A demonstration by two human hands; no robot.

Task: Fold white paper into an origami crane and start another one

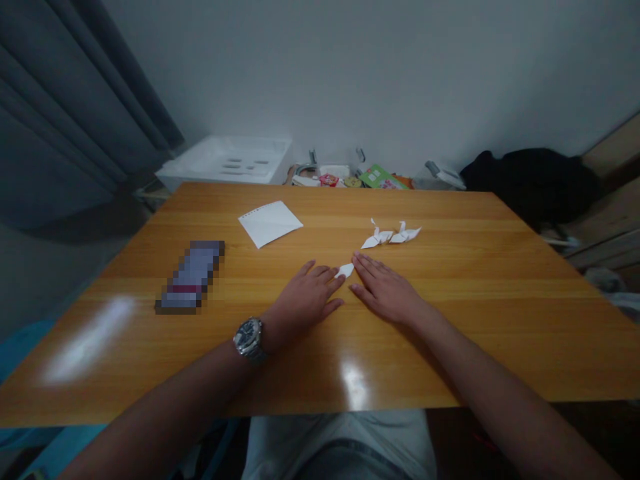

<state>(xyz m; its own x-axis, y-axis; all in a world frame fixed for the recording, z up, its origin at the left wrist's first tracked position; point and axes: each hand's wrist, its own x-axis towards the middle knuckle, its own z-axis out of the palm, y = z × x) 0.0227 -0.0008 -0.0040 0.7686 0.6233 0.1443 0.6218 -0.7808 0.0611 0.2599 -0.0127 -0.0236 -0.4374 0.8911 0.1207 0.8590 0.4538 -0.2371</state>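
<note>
Both of my hands lie flat on a wooden table (450, 347), fingers stretched out. My left hand (305, 299), with a metal watch (249, 339) on its wrist, and my right hand (385, 290) press down on a small white folded paper (345, 270); only its tip shows between the fingertips. Just beyond my right hand lie two white folded paper cranes (391, 235), side by side. A flat white sheet of paper (270, 223) rests further left.
A blurred, pixelated rectangular object (191, 277) lies on the table's left part. Behind the table stand a white plastic box (227, 163), colourful small items (360, 177) and a black bundle of cloth (530, 180). Grey curtains hang at the left.
</note>
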